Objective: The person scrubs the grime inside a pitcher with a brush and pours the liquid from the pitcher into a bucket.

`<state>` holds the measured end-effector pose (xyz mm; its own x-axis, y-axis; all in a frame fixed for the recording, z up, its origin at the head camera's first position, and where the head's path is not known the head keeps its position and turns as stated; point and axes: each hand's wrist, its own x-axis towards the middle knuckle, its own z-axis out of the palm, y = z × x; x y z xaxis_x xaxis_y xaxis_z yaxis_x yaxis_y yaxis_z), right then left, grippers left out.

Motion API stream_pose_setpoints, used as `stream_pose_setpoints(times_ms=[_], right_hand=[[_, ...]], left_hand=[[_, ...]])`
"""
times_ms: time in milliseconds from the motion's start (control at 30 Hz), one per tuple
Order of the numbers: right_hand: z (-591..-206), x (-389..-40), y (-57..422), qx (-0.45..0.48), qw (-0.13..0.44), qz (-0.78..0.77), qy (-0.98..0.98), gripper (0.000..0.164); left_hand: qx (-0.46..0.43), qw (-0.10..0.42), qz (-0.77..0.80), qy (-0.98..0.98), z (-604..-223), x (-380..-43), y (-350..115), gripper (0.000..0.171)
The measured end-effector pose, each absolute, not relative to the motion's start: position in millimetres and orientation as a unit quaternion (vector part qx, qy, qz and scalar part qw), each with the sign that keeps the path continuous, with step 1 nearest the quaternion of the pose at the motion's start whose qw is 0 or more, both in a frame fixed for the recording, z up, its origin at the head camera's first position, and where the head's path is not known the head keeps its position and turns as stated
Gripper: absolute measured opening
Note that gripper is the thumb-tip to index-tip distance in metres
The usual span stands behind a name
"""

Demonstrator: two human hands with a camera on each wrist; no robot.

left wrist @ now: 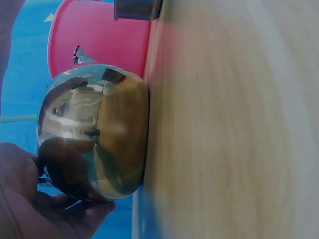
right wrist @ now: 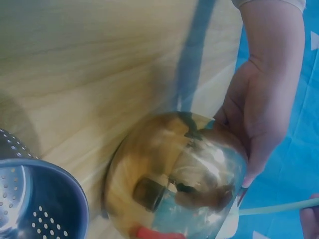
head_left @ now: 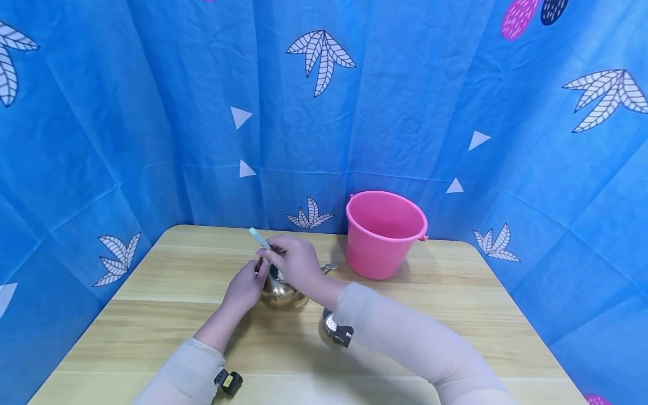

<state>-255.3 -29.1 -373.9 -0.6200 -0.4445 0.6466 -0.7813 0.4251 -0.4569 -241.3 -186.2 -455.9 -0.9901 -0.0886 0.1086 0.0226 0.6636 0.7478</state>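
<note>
A shiny metal teapot (head_left: 283, 297) stands on the wooden table, its spout (head_left: 329, 268) pointing right. My left hand (head_left: 244, 288) grips it at the left side, by the rim; in the left wrist view the fingers (left wrist: 87, 219) curl against the rounded body. Over the pot's mouth, my right hand (head_left: 297, 260) pinches a thin pale blue handle (head_left: 259, 238) that slants up to the left. A white part (right wrist: 229, 224) shows at the pot's opening, near the handle's lower end. What this tool is, I cannot tell.
A perforated metal strainer cup (head_left: 330, 320) sits on the table right of the pot, partly behind the right wrist's camera. Farther back stands a pink bucket (head_left: 374, 256). Blue patterned curtains (head_left: 304, 140) hang behind the table (head_left: 192, 264) and along its sides.
</note>
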Motion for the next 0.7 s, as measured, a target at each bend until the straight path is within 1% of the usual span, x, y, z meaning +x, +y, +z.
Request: stream_pose_setpoints(times_ms=[133,233,400,567,700], right_hand=[[-370.1,-260.7,-29.6,0.346,0.189,0.408,-0.824,0.018],[-367.9,-264.9,-29.9,0.327,0.17,0.427,-0.826,0.017],[-365.6,-271.0,-30.5,0.309,0.15,0.445,-0.827,0.014],[-363.6,-274.6,-31.2,0.295,0.138,0.451,-0.831,0.014],[-363.2,-278.0,-31.9,0.284,0.129,0.46,-0.831,0.014]], left_hand=[[0.024,0.069,-0.407,-0.91,-455.9,-242.0,-186.0,0.047],[0.026,0.072,-0.404,-0.912,-456.1,-242.7,-186.0,0.045],[0.031,0.073,-0.399,-0.914,-456.7,-244.3,-185.7,0.044],[0.032,0.074,-0.398,-0.914,-457.6,-245.4,-185.7,0.043],[0.031,0.076,-0.395,-0.915,-458.7,-245.8,-185.6,0.045]])
